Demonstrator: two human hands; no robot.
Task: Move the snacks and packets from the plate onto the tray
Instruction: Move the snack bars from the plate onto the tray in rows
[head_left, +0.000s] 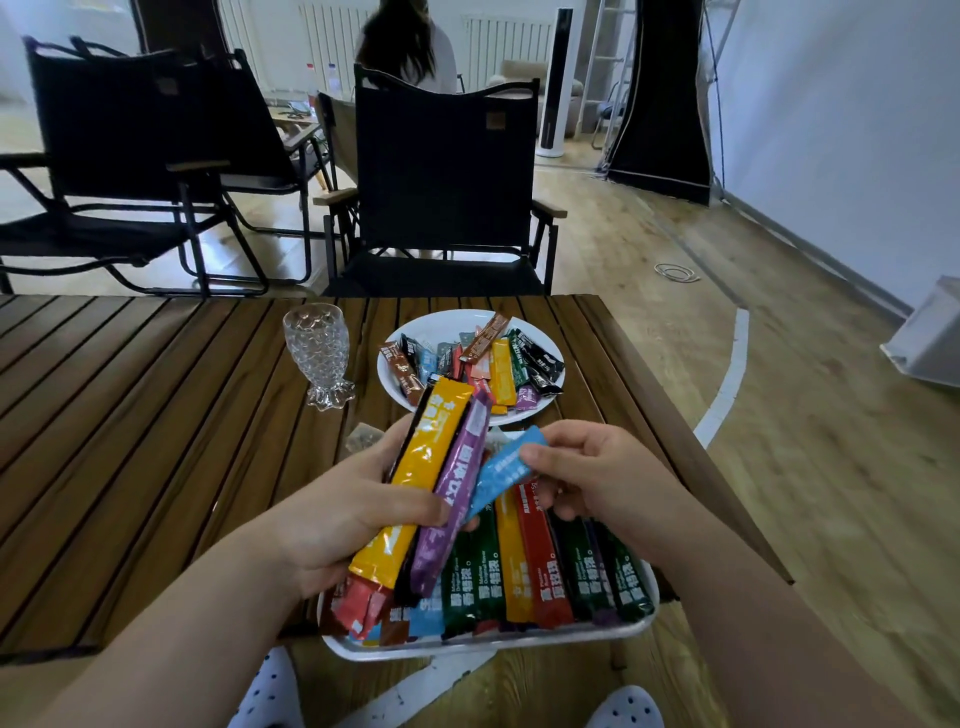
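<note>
Left hand (332, 525) grips packets (436, 478); right hand (597, 478) pinches blue packet (501, 475)

A white round plate (447, 319) sits on the table (156, 415) at 12 o'clock from the tray (467, 648), close to it. On the plate lies a loose heap of stick packets (501, 369), brown, black, green, orange, red, blue and purple, crossing at many angles. The tray is white and rectangular with rounded corners, at the table's near edge. It holds a row of packets (540, 566) side by side, green, orange and red, ends toward 12 and 6 o'clock. Above it the left hand (337, 519) grips a yellow packet (426, 467) and a purple packet (457, 493), both tilted toward 1 o'clock. The right hand (597, 478) pinches a blue packet (506, 470) pointing toward 2 o'clock.
</note>
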